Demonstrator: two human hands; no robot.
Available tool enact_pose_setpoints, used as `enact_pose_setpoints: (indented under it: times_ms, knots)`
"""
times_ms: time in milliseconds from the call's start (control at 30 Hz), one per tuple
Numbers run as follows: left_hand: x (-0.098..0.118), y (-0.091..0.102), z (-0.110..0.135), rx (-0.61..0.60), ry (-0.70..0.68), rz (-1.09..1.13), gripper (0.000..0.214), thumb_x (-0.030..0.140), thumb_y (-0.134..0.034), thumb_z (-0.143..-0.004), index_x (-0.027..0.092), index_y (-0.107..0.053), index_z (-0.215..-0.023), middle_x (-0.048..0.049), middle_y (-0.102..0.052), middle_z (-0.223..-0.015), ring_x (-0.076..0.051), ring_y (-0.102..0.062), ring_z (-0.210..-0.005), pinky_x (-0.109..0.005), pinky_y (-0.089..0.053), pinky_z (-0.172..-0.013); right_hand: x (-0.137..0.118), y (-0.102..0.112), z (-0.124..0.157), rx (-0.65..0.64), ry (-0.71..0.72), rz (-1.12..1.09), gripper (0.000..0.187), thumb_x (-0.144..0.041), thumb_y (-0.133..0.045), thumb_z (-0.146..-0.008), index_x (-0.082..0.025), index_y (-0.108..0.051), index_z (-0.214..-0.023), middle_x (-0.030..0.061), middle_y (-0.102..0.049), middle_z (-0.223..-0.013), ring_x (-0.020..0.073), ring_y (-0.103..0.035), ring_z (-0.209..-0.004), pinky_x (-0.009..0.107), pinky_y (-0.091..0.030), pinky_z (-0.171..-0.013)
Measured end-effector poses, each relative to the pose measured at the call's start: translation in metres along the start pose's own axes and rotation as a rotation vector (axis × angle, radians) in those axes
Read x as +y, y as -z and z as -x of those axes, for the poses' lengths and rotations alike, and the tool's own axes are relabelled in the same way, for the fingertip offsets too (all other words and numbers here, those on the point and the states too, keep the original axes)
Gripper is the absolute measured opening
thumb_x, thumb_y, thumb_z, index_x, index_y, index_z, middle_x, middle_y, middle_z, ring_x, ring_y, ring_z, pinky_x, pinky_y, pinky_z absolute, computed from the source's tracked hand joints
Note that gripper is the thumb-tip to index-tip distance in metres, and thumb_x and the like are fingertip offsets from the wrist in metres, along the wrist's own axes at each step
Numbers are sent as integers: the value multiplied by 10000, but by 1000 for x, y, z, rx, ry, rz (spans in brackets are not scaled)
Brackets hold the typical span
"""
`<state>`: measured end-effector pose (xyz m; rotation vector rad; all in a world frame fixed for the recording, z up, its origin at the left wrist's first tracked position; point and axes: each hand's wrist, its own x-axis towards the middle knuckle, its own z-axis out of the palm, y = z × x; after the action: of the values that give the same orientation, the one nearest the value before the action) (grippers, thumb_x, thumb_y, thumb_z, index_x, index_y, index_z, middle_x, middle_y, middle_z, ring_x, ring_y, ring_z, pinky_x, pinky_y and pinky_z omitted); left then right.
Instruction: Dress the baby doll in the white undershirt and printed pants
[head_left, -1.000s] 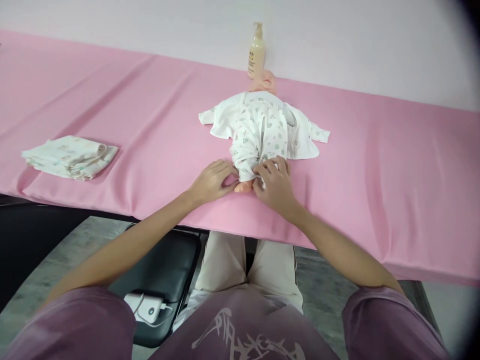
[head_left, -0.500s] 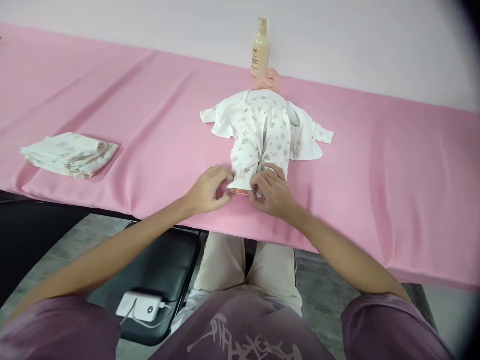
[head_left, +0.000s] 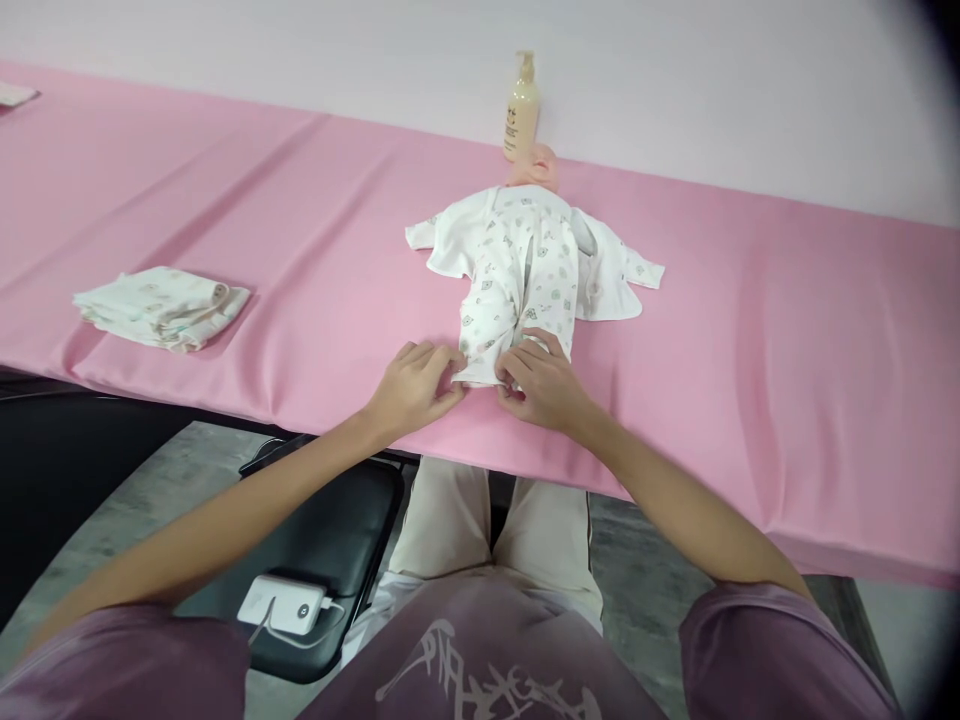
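Note:
A baby doll (head_left: 541, 168) lies on its back on the pink-covered table (head_left: 337, 290), its head at the far side. It has on a white printed baby shirt (head_left: 459, 235), spread open at the sides, and white printed baby pants (head_left: 487, 300). My left hand (head_left: 420, 385) pinches the left edge of one pant leg's cuff. The other side of that same cuff is pinched by my right hand (head_left: 536, 380), which also covers the lower part of the second leg. The doll's feet are hidden.
Behind the doll's head stands a pump bottle (head_left: 521, 115). A folded printed cloth (head_left: 161, 308) lies on the left, and a pale item (head_left: 15, 94) at the far left edge. Below the table, a white power bank (head_left: 279, 605) with a cable rests on a black stool (head_left: 337, 560).
The pant cuff has come down over the reddish bit of the doll that showed at its opening. Both hands keep their pinch. The view has shifted slightly.

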<state>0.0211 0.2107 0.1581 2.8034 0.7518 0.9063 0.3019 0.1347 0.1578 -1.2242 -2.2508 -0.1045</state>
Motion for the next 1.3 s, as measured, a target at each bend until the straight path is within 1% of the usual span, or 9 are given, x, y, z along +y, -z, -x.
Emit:
enact_pose_setpoints:
  times_ms: [200, 300, 433, 600, 767, 967, 1100, 1200, 1300]
  knots:
    - [8, 7, 4, -73, -10, -122, 235, 168, -690, -994, 258, -618, -1199, -80, -816, -1021, -349, -747, -903, -482, -517, -837, 1, 15, -5, -8, 36, -47, 135, -143, -663, -1049, -278, -655, -1051, 1, -774, -943, 263, -707, -934, 558, -439, -1391]
    - [15, 17, 2, -79, 9, -82, 208, 254, -716, -1042, 248, -631, -1232, -121, -819, -1140, -359, -730, -943, -500, -527, -842, 7, 41, 3, -49, 8, -97, 105, -256, -711, -1094, -269, -682, -1194, 75, -817, -1153, 321, -742, -1131, 569, -512, -1257]
    - [32, 22, -6, -10, -50, -4, 289, 393, -761, -1157, 229, -669, -1376, -176, -809, -1341, -388, -744, -1154, -534, -577, -964, 16, 68, 36, -63, -87, -60, 319, -479, -810, -1114, -258, -660, -1288, 140, -790, -1296, 381, -731, -1217, 541, -557, -1070]
    - [57, -5, -34, -113, -99, -139, 333, 429, -810, -1170, 215, -740, -1415, -212, -797, -1420, -429, -719, -1218, -560, -545, -953, 28, 60, 74, -51, -181, 134, 259, -386, -822, -1063, -231, -657, -1187, 142, -788, -1146, 364, -714, -1026, 508, -538, -942]
    - [63, -30, -55, -160, -88, -224, 100, 189, -776, -1061, 202, -784, -1159, -214, -801, -1281, -450, -706, -1198, -599, -524, -977, 34, 56, 79, -71, -138, 185, 111, -188, -684, -1073, -250, -641, -993, 81, -784, -966, 305, -683, -899, 485, -501, -953]
    - [65, -27, -63, -107, 35, -23, 177, 219, -825, -983, 247, -717, -1121, -134, -792, -1205, -396, -679, -1098, -584, -514, -955, 32, 72, 71, 20, -247, 9, 171, -204, -702, -1027, -260, -577, -924, 20, -727, -849, 258, -652, -787, 464, -486, -915]
    - [72, -17, -58, -134, 15, 11, 253, 222, -854, -928, 241, -627, -1038, -130, -784, -1217, -381, -673, -1117, -569, -518, -970, 31, 79, 71, -40, -209, 14, 225, -219, -727, -997, -256, -541, -874, 4, -692, -802, 240, -638, -764, 476, -474, -931]
    - [60, -4, -54, -125, -33, 47, 258, 361, -855, -1009, 243, -652, -1117, -152, -782, -1355, -400, -678, -1187, -589, -528, -1009, 34, 89, 73, -77, -161, -27, 281, -360, -748, -1096, -255, -584, -894, 11, -707, -822, 244, -650, -781, 505, -496, -970]
    - [11, 2, -78, -8, -14, 113, 220, 452, -723, -1142, 256, -682, -1234, -161, -782, -1400, -421, -680, -1283, -641, -530, -1113, 58, 98, 59, -10, -235, -82, 319, -507, -654, -1210, -266, -678, -1001, 50, -775, -934, 279, -703, -860, 529, -539, -966]
